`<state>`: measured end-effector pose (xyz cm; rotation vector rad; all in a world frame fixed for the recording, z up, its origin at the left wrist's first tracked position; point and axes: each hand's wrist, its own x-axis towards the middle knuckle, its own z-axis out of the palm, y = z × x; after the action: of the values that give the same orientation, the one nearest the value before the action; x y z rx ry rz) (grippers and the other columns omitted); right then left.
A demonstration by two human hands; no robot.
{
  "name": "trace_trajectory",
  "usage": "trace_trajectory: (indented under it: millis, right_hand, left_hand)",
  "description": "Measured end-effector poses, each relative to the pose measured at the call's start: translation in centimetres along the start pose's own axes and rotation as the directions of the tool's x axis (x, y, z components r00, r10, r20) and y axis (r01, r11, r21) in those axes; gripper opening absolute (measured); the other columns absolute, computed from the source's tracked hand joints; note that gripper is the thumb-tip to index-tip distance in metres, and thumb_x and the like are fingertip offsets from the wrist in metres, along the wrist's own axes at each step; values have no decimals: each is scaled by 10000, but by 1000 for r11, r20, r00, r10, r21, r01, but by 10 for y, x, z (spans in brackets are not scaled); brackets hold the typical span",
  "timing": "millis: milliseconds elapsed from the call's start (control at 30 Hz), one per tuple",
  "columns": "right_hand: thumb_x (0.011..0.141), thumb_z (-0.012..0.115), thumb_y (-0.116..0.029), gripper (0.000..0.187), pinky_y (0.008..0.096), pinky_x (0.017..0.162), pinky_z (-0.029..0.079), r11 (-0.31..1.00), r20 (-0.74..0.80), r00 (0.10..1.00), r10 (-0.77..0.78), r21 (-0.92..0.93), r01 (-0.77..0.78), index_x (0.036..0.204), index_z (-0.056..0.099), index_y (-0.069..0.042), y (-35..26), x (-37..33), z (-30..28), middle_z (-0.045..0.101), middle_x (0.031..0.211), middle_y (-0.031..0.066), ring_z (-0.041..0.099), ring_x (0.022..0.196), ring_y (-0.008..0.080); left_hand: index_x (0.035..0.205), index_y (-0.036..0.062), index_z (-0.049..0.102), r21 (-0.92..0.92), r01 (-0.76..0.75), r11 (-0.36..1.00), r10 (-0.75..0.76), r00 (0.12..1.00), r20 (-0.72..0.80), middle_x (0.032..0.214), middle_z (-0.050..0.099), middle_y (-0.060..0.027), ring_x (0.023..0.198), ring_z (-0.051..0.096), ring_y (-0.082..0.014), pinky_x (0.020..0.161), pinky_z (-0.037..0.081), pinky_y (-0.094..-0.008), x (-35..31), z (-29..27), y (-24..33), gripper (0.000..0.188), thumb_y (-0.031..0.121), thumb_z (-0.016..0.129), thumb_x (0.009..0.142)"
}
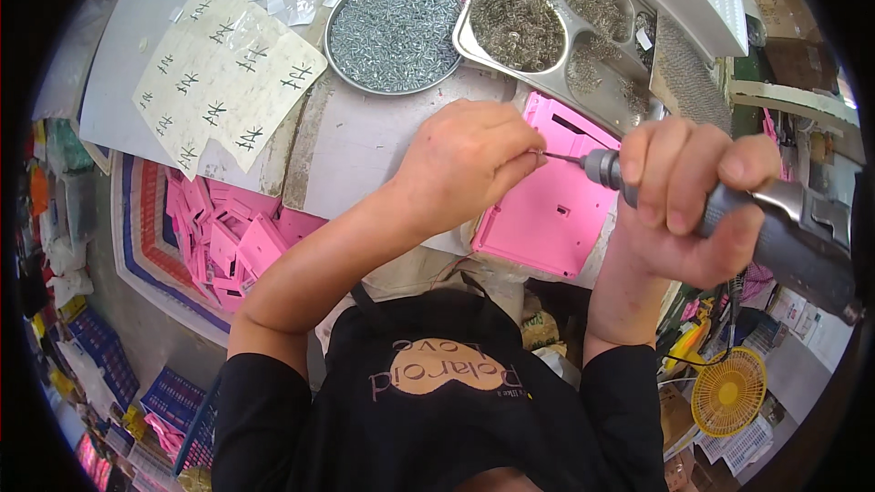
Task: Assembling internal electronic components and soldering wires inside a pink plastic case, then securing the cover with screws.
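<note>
My right hand (679,187) wraps round the grey body of an electric screwdriver (606,169), which lies almost level and points left. Its thin dark bit reaches the fingertips of my left hand (478,157). Thumb and forefinger of that hand are pinched together at the bit's tip, round a small metal piece too tiny to tell its kind. Beneath both hands lies a flat pink plastic panel (551,210) with a raised rim, a dark slot at its far end and a small square hole. My left hand hides part of its left edge.
Beyond my hands stand a round dish (327,32) of small silvery metal pieces and a metal tray (468,41) of small springs in compartments. A marked, pale sheet (205,82) lies at left. Pink plastic parts (223,246) fill a striped bag below; a yellow basket (729,392) sits lower right.
</note>
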<state>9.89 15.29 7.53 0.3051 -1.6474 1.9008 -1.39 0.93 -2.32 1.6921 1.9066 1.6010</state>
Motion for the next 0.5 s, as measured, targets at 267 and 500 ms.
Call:
trace_trajectory:
  millis: [267, 500]
  right_hand:
    - [1003, 606, -396, 298, 300, 699, 462, 999, 10, 1000, 23, -24, -23, 1162, 555, -148, -18, -6, 1, 510, 671, -61, 474, 580, 82]
    - [985, 657, -406, 297, 264, 674, 482, 1000, 2, 1000, 17, 6, -17, 1130, 551, -169, -21, -4, 12, 545, 666, -74, 492, 559, 68]
  left_hand:
    - [834, 78, 687, 133, -104, 986, 82, 984, 158, 766, 636, -41, 693, 621, -241, 664, 435, -361, -1, -24, 11, 87, 90, 770, 812]
    - [991, 74, 753, 54, -26, 998, 27, 999, -17, 909, 729, -33, 805, 692, -203, 748, 465, -337, -5, -14, 15, 177, 54, 752, 815]
